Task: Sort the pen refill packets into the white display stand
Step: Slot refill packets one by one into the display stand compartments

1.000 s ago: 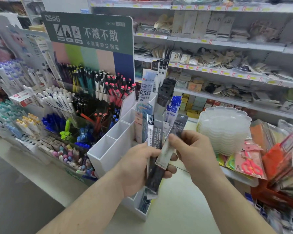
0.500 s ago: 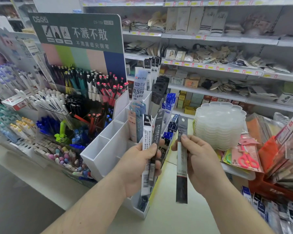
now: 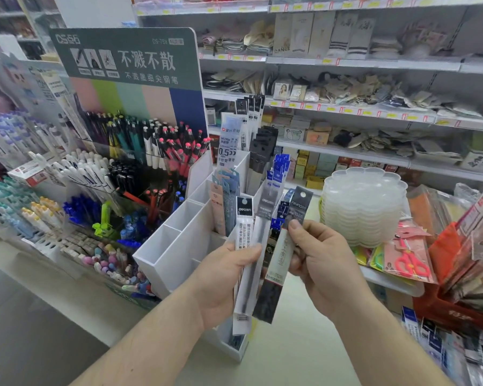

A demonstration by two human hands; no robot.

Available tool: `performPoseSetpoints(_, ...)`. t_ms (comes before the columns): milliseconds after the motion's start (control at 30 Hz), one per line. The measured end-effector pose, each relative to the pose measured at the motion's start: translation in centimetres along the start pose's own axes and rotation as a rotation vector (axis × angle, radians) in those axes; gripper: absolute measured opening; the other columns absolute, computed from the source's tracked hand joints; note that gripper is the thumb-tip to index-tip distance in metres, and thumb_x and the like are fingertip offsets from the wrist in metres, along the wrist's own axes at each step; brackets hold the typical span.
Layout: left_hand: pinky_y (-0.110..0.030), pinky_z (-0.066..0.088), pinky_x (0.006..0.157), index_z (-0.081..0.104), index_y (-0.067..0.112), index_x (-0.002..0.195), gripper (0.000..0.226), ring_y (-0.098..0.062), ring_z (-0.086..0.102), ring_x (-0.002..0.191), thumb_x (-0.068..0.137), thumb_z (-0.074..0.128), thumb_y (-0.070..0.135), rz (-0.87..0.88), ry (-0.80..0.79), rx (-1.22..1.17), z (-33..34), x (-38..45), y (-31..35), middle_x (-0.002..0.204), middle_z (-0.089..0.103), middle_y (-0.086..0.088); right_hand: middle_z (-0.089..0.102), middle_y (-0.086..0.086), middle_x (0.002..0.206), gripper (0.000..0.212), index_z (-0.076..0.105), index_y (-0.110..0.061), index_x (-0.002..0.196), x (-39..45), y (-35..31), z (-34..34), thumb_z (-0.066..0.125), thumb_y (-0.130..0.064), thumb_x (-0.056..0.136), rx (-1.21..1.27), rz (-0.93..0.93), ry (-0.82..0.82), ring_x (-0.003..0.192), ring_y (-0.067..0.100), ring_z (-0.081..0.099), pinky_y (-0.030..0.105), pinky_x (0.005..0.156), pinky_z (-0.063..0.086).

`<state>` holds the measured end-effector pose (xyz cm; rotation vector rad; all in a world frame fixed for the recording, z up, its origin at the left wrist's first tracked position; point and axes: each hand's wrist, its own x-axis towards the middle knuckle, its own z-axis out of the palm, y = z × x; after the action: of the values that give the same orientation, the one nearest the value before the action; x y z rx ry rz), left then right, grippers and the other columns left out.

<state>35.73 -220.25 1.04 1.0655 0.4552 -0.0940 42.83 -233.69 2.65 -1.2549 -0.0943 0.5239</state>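
My left hand [image 3: 223, 280] grips a small bunch of long refill packets [image 3: 244, 263], the front one white with a black top. My right hand [image 3: 321, 263] pinches a single dark refill packet [image 3: 276, 277] and holds it upright just to the right of the bunch. Right behind both hands stands the white display stand [image 3: 176, 246], with tiered compartments. Its back compartments hold upright refill packets [image 3: 229, 168] in blue, grey and black; the front left compartments look empty.
A green-topped pen display [image 3: 129, 140] full of pens fills the left. A stack of clear plastic trays [image 3: 365, 204] and packaged red scissors [image 3: 410, 260] lie to the right. Shop shelves [image 3: 346, 107] run behind. Red boxes of packets [image 3: 457, 302] sit at far right.
My right hand pulled one dark packet out of the bunch and drew it to the right. It now holds it upright, close beside the packets in my left hand.
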Motion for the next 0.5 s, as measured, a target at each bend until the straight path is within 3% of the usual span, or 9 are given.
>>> performPoseSetpoints(200,-0.052,0.051,0.099,0.061,-0.004,0.125,0.045,-0.042,0.063,0.112,0.087,0.068,0.018,0.086,-0.039,0.061,0.0,-0.4,-0.1,0.120,0.066,-0.029,0.052,0.001,0.051,0.016,0.061,-0.006,0.081,0.3,0.6,0.1,0.060,-0.010,0.096,-0.023,-0.042,0.015,0.039,0.010,0.042,0.021,0.042,0.037)
performPoseSetpoints(300,-0.053,0.056,0.086,0.061,-0.004,0.123,0.046,-0.042,0.063,0.101,0.084,0.064,0.021,0.101,-0.020,0.094,0.1,-0.5,-0.1,0.116,0.066,-0.031,0.054,0.004,0.053,0.012,0.060,-0.003,0.085,0.2,0.9,0.2,0.061,-0.008,0.096,-0.028,-0.071,0.036,0.039,0.011,0.046,0.022,0.041,0.040)
performPoseSetpoints(400,-0.038,0.059,0.064,0.065,-0.004,0.115,0.034,-0.030,0.067,0.084,0.089,0.061,0.018,0.136,0.028,0.099,0.1,-0.7,0.1,0.099,0.070,-0.023,0.056,0.007,0.058,0.011,0.059,0.000,0.087,0.2,0.8,0.0,0.060,-0.007,0.096,-0.048,-0.074,0.029,0.042,0.012,0.050,0.023,0.042,0.043)
performPoseSetpoints(500,-0.038,0.058,0.072,0.067,0.003,0.089,0.014,-0.020,0.066,0.074,0.094,0.058,0.013,0.230,0.180,0.150,-0.2,-0.9,1.2,0.078,0.070,-0.008,0.062,0.005,0.059,0.011,0.061,-0.003,0.084,1.0,-0.2,-0.4,0.061,-0.004,0.095,-0.016,-0.099,0.086,0.043,0.011,0.055,0.021,0.042,0.046)
